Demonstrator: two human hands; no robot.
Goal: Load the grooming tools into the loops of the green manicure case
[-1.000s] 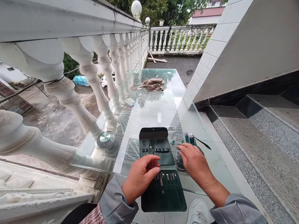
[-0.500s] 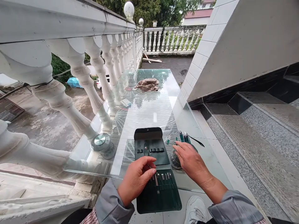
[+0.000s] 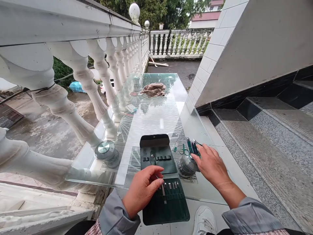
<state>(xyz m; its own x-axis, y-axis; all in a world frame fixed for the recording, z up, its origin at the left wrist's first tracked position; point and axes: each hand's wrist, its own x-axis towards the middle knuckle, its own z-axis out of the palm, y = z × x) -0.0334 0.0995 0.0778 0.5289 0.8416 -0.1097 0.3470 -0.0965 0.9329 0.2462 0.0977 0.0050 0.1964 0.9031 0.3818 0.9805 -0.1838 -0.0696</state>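
Note:
A dark green manicure case (image 3: 166,210) lies unfolded at the near edge of the glass table, with several slim metal tools (image 3: 171,186) in its lower loops. The empty loops (image 3: 160,158) of its upper panel show. Over the case's left side hovers my left hand (image 3: 144,187), thumb and forefinger apart, nothing visible in it. My right hand (image 3: 211,163) is open, its fingertips at the nail clippers (image 3: 192,146) on the right; whether they touch is unclear. Small green-handled scissors (image 3: 184,150) and a slim green-handled tool (image 3: 176,147) lie between the case and the clippers.
The glass table (image 3: 156,117) carries a crumpled brown cloth (image 3: 154,89) and a small box (image 3: 131,108) further off. Round table supports (image 3: 106,150) show through the glass. A white balustrade (image 3: 80,78) runs along the left; stone steps (image 3: 264,130) rise on the right.
My right hand has moved right, from above the scissors to the nail clippers, uncovering the scissors. My left hand has stayed nearly still.

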